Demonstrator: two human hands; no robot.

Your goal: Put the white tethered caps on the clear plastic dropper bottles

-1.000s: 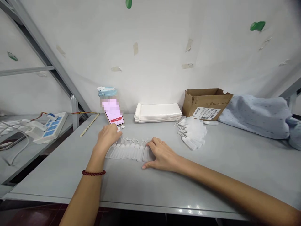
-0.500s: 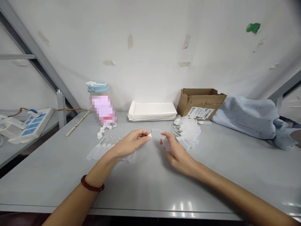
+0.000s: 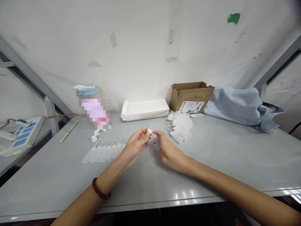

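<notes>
My left hand (image 3: 136,145) pinches a small white cap (image 3: 149,131) with a thin dark tip pointing up. Close beside it, my right hand (image 3: 169,150) is wrapped round a small translucent plastic bottle (image 3: 156,140), its top facing the cap. Whether cap and bottle touch I cannot make out. Left of my hands lies a row of several similar bottles (image 3: 100,154) with curved white tubes at their tops. Several loose white caps (image 3: 95,137) are scattered behind that row. A fanned pile of translucent bottles (image 3: 181,126) with thin tips lies beyond my right hand.
Along the wall stand a pink-and-blue drink container (image 3: 87,91), a stack of white envelopes (image 3: 145,108) and an open cardboard box (image 3: 191,97). Pale blue cloth (image 3: 232,103) lies at the right. A thin strip (image 3: 69,131) and a white device with blue panels (image 3: 23,135) are left.
My hands have come together, bringing the cap up to the bottle's top; they were apart with a curved tube showing between them. The view has shifted to the right.
</notes>
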